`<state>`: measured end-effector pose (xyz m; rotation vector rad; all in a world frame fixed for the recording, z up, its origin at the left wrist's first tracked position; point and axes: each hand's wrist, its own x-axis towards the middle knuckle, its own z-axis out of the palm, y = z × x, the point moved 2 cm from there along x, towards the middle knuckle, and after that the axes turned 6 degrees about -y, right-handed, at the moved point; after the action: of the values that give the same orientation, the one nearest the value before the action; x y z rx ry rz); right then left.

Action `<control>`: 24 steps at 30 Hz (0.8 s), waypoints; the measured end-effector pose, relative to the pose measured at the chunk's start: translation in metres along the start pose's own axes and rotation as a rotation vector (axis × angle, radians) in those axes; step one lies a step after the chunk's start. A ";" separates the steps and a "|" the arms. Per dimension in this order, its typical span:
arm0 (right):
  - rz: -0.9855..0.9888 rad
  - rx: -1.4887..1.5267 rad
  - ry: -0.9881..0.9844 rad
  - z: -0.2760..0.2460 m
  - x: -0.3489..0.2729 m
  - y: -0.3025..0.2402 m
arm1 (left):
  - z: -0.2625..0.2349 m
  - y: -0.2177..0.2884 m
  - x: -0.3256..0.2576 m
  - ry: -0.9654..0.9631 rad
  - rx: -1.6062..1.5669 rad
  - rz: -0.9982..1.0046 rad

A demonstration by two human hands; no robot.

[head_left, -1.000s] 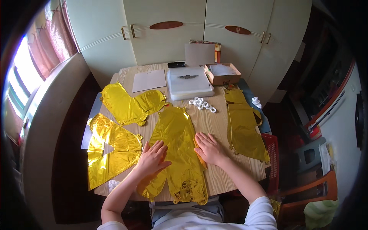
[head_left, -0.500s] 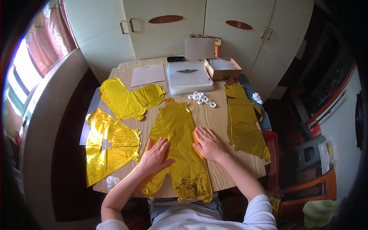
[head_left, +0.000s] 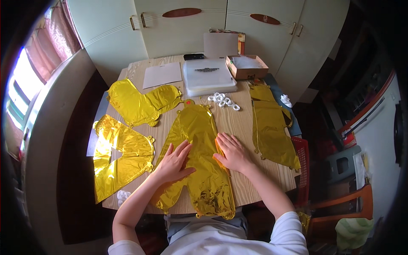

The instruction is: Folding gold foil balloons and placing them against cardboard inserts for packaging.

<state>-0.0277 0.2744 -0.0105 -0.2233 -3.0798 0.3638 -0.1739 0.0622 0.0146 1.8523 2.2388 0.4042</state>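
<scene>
A flat gold foil balloon (head_left: 197,131) lies on the wooden table in front of me, narrow at its far end and split into two leg-like parts near me. On its left side rests my left hand (head_left: 175,161), palm down with the fingers stretched out. My right hand (head_left: 233,155) lies flat along its right edge, fingers extended, partly on the foil and partly over the wood. Crumpled, shiny creases mark the near right part of the balloon. Neither hand grips anything.
More flat foil pieces lie around: a bent one (head_left: 142,104) and a notched one (head_left: 123,157) at left, others (head_left: 272,129) at right. Several white ribbon rolls (head_left: 221,99), a stack of clear plastic bags (head_left: 208,78), a cardboard box (head_left: 247,72) and paper (head_left: 162,75) sit farther back.
The view has tilted a little, so the table sits higher in the picture. My left hand has slid slightly away from me over the foil; the right hand stays at the edge.
</scene>
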 end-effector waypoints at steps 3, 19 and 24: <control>0.005 0.005 0.005 0.000 -0.003 0.002 | 0.000 0.001 0.002 0.019 -0.008 0.007; -0.001 0.027 0.044 0.003 -0.003 0.003 | -0.001 -0.006 -0.018 -0.007 0.008 -0.036; -0.006 0.026 0.074 0.003 -0.004 0.004 | -0.001 -0.004 -0.012 -0.022 -0.019 -0.008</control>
<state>-0.0235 0.2765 -0.0146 -0.2220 -3.0003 0.3856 -0.1761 0.0493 0.0143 1.8295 2.2198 0.4003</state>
